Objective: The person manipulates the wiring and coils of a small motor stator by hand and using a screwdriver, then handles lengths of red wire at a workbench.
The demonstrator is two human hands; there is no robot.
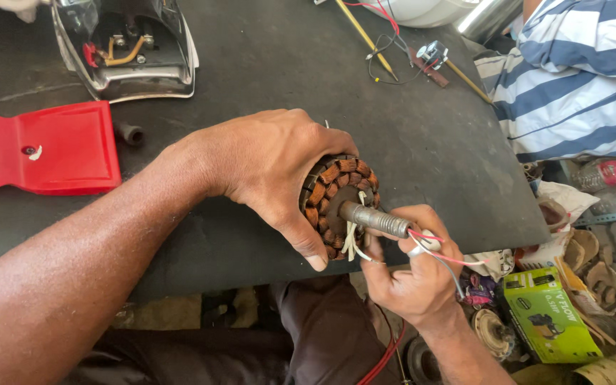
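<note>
The left hand (272,171) wraps around a motor stator (338,203), a round core ringed with copper-brown windings, gripping it from the 9 o'clock side with the thumb pressed along its lower edge; the stator sits at the near edge of the dark table (408,135), just right of frame centre. A grey metal shaft (378,219) sticks out of the stator's middle toward 4 o'clock. The right hand (411,274), coming up from 5 o'clock, is closed on the thin lead wires (429,248), red, white and grey, pinching them just beside the shaft's tip, while pale wires hang from the stator face between the two hands. Toward 10 o'clock a flat red plastic cover (44,148) lies on the table, with a small black tube piece near its right edge. At 11 o'clock stands a shiny chrome housing (126,46) with wiring inside. At 1 o'clock yellow rods (365,36) and loose red and black wires cross the table's far edge. A person in a blue and white striped shirt (579,78) sits at 2 o'clock, and a green box (547,314) lies among floor clutter at 4 o'clock
</note>
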